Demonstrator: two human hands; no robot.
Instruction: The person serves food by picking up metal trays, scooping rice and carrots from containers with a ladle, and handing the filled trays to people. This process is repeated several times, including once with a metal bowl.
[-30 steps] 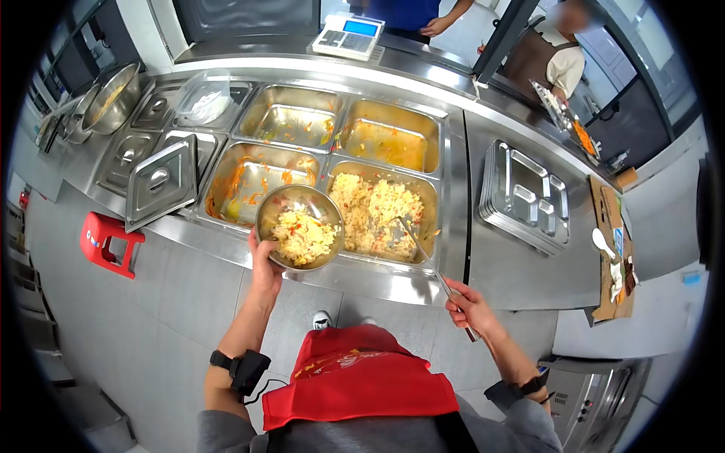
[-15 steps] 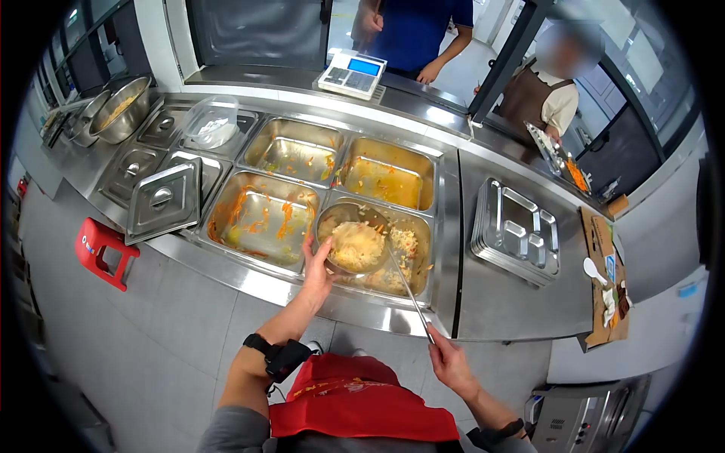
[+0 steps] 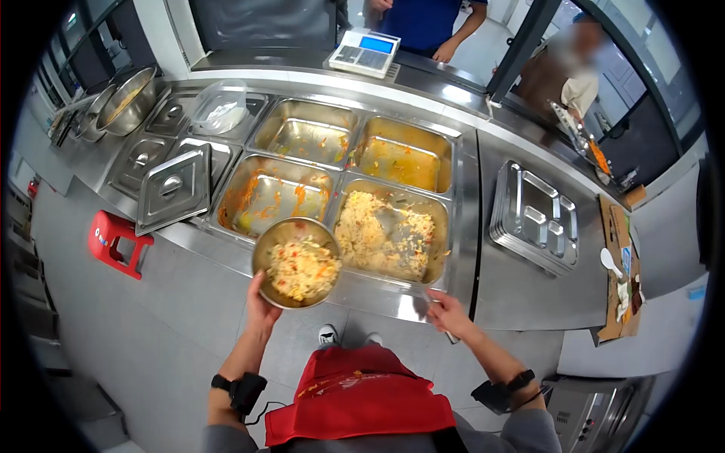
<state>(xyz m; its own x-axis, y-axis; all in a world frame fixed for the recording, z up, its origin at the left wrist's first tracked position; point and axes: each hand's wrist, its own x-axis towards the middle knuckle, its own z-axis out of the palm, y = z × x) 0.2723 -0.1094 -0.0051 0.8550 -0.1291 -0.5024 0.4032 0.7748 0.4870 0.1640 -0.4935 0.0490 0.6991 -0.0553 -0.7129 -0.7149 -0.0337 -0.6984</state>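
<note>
My left hand (image 3: 261, 306) grips the near left rim of a round metal bowl (image 3: 262, 257). Fried rice (image 3: 304, 269) with orange and green bits fills much of it. The bowl is over the front edge of the counter, left of a pan. My right hand (image 3: 451, 314) is closed around the handle of a long metal serving utensil (image 3: 453, 338), close to the counter's front edge. I cannot make out the utensil's head. More fried rice lies spread in the front right steel pan (image 3: 444, 249), its metal bottom showing through.
Three other pans (image 3: 325, 175) hold scraps or yellowish liquid. Lidded pans (image 3: 174, 183) and a plastic tub (image 3: 219, 109) stand left, stacked trays (image 3: 532, 219) right. A scale (image 3: 365, 54) sits behind. A red stool (image 3: 117, 245) is on the floor. Two people are beyond the counter.
The bowl in my left hand has moved left and toward me, away from over the rice pan, uncovering its rice. My right hand and the utensil have pulled back from the bowl.
</note>
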